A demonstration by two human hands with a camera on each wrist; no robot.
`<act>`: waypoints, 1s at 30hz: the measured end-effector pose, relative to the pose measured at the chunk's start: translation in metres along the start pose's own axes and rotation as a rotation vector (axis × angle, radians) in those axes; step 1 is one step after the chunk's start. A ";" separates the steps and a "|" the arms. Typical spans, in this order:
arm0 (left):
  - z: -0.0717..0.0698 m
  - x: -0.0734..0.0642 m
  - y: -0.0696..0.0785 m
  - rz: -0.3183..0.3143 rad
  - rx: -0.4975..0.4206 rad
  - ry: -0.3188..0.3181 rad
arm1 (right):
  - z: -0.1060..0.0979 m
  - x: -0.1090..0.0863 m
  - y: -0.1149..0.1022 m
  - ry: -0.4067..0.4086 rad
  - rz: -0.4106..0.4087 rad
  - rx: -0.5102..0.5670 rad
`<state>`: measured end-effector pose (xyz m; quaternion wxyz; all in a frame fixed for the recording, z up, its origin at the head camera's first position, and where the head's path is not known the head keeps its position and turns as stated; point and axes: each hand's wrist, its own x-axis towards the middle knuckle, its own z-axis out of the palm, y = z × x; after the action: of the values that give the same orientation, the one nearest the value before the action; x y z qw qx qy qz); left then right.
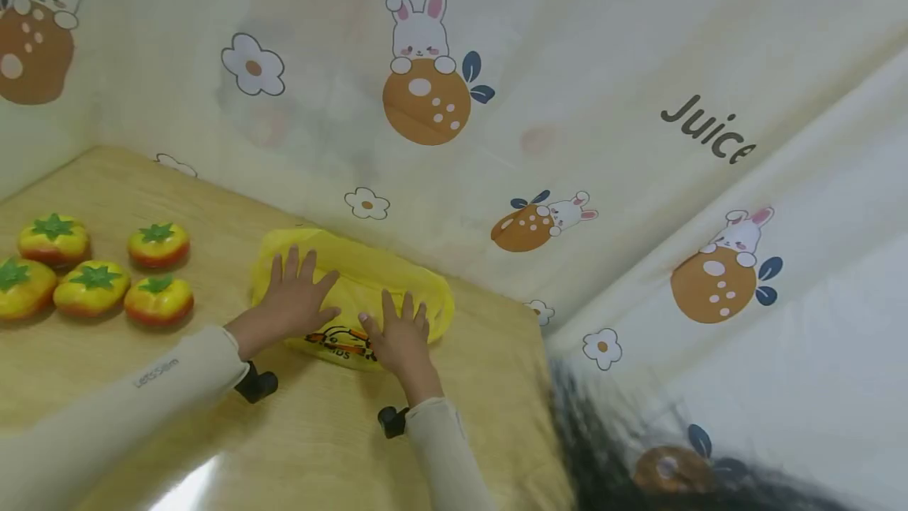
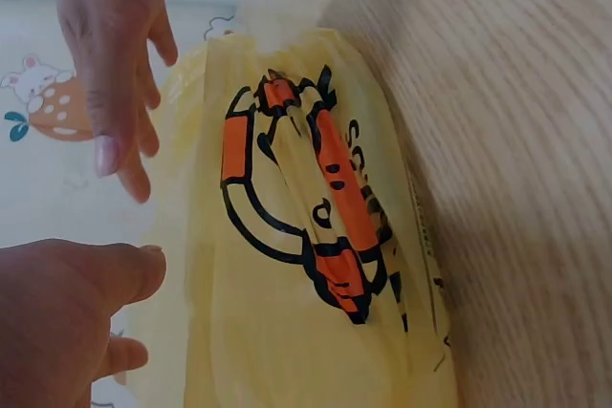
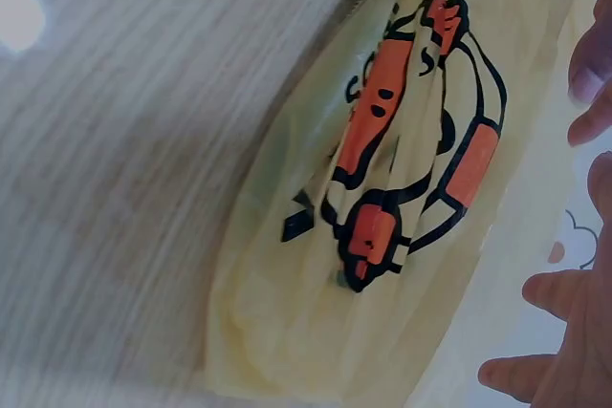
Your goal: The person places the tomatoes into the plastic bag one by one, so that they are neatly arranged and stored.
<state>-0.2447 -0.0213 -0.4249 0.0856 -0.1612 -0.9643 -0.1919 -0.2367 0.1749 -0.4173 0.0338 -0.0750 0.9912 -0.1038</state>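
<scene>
A yellow plastic bag [image 1: 383, 266] with an orange-and-black cartoon print lies on the wooden table near the curtain. Its printed side fills much of both wrist views. Over its left part my left hand [image 1: 294, 302] spreads its fingers, holding nothing. My right hand [image 1: 406, 344] is over the bag's right front part, fingers extended and apart. The left wrist view has the left hand [image 2: 67, 322] at lower left and the right hand [image 2: 115, 54] above it. Whether the fingertips touch the bag cannot be told.
Several yellow-and-red, tomato-like fruits [image 1: 159, 302] with green star-shaped tops stand on the table [image 1: 312, 448] at the left. A curtain [image 1: 319, 124] printed with rabbits and flowers hangs behind the table and along its right side. Dark hair [image 1: 603, 440] blurs the lower right.
</scene>
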 end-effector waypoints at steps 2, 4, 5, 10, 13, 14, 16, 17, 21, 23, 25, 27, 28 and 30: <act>0.004 0.003 -0.001 0.009 -0.001 0.028 | 0.000 0.004 0.000 0.008 -0.011 0.000; 0.008 0.005 -0.003 0.013 0.004 0.047 | 0.003 0.007 0.001 0.016 -0.028 -0.003; 0.012 0.005 -0.004 0.015 0.010 0.053 | 0.006 0.008 0.003 0.016 -0.035 -0.005; 0.026 0.002 -0.005 0.015 0.000 0.070 | 0.023 0.008 0.011 0.014 -0.039 0.016; 0.032 0.001 -0.005 0.021 -0.007 0.085 | 0.030 0.011 0.017 0.022 -0.037 0.030; 0.034 0.002 -0.006 0.024 -0.008 0.093 | 0.032 0.012 0.018 0.024 -0.037 0.027; 0.037 0.004 -0.006 0.034 -0.005 0.117 | 0.033 0.015 0.020 0.027 -0.043 0.036; 0.038 0.006 -0.007 0.037 -0.008 0.126 | 0.033 0.016 0.021 0.026 -0.046 0.045; 0.041 0.014 -0.010 0.051 -0.025 0.154 | 0.029 0.024 0.022 0.026 -0.055 0.066; 0.042 0.020 -0.011 0.053 -0.035 0.152 | 0.026 0.030 0.023 0.028 -0.056 0.061; 0.041 0.027 -0.013 0.053 -0.038 0.152 | 0.023 0.036 0.023 0.037 -0.062 0.053; 0.040 0.033 -0.014 0.051 -0.042 0.152 | 0.020 0.044 0.024 0.041 -0.067 0.051; 0.039 0.037 -0.016 0.051 -0.041 0.152 | 0.019 0.048 0.024 0.041 -0.070 0.050; 0.038 0.044 -0.018 0.062 -0.032 0.160 | 0.016 0.056 0.025 0.041 -0.075 0.050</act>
<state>-0.2955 -0.0096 -0.4561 0.1656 -0.1765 -0.9457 -0.2168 -0.2937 0.1876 -0.4412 0.0116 -0.1092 0.9853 -0.1310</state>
